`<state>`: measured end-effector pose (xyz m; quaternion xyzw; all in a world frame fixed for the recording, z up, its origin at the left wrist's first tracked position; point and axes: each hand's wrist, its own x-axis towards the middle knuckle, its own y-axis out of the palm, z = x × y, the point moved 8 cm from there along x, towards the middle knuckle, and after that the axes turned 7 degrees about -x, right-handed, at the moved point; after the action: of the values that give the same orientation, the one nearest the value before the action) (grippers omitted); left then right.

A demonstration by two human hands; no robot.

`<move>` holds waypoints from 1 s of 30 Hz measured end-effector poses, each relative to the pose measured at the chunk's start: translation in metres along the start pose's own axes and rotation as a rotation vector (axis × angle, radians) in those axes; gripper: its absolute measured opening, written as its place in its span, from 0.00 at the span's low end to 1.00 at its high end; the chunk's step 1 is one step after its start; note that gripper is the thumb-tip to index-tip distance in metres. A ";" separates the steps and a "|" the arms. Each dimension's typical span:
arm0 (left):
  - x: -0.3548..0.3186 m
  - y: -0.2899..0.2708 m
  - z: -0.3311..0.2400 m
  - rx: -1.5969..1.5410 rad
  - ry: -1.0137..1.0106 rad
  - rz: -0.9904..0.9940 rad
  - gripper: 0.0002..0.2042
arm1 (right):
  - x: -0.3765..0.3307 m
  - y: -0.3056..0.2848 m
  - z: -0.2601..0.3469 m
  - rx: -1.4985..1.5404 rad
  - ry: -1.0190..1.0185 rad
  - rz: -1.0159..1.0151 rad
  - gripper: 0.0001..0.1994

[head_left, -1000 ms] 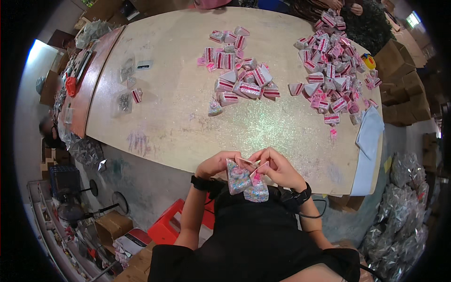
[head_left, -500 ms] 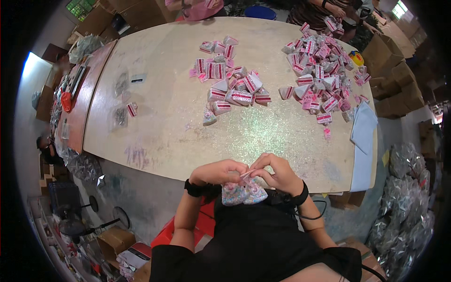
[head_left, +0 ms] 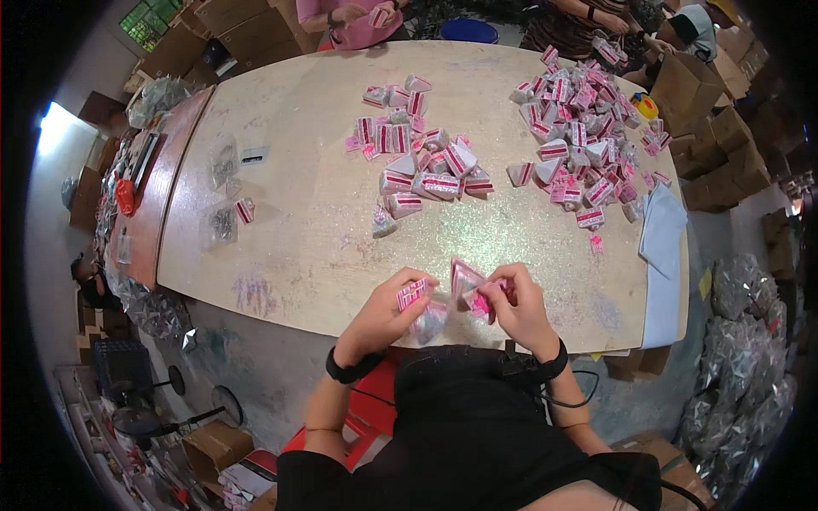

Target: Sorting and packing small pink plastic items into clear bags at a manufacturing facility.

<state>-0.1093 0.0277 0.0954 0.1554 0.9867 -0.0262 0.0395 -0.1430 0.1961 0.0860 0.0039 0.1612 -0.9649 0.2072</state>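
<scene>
My left hand is closed on a small clear packet of pale multicoloured bits, with a pink-and-white label at its top. My right hand pinches a folded pink-and-white card, and a bright pink tag shows by its fingers. Both hands are just above the near edge of the table, a little apart. Beyond them lies a loose group of wedge-shaped packets with pink and white bands. A single glittery packet sits at this group's near end.
A large heap of similar packets covers the right of the pale table. Pale blue cloth hangs over the right edge. Flat clear bags lie at left. Across the table, a person in pink handles a packet; other people are at far right.
My hands have separated and moved up over the table edge. The clear packet stays with my left hand, while a folded pink-and-white card now shows in my right.
</scene>
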 end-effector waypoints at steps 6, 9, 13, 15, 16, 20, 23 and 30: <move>0.007 0.017 -0.003 0.294 0.213 -0.189 0.03 | 0.005 0.011 0.014 0.183 -0.062 0.069 0.10; 0.012 0.017 0.017 -0.177 0.163 -0.331 0.06 | 0.000 0.018 0.010 0.208 0.012 0.110 0.10; 0.016 0.028 0.041 -0.500 0.083 -0.273 0.06 | -0.001 0.024 0.001 0.298 0.049 0.021 0.07; 0.016 0.029 0.047 -0.322 0.053 -0.240 0.13 | -0.001 0.022 -0.009 0.116 0.129 -0.067 0.06; 0.017 0.041 0.059 -0.491 -0.069 -0.125 0.16 | 0.002 0.030 -0.005 0.160 0.069 -0.004 0.04; 0.014 0.064 0.072 -0.896 -0.257 0.062 0.24 | 0.002 0.031 0.034 -0.258 -0.548 0.018 0.07; 0.015 0.063 0.063 -0.971 -0.194 0.166 0.23 | 0.020 0.030 0.012 -0.411 -0.416 0.037 0.09; 0.010 0.049 0.092 -0.519 -0.340 -0.047 0.11 | 0.162 0.012 -0.103 -0.139 -0.093 0.182 0.24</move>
<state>-0.0973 0.0714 0.0010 0.1107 0.9430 0.2002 0.2415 -0.2923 0.1538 -0.0276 -0.0407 0.2171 -0.9277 0.3011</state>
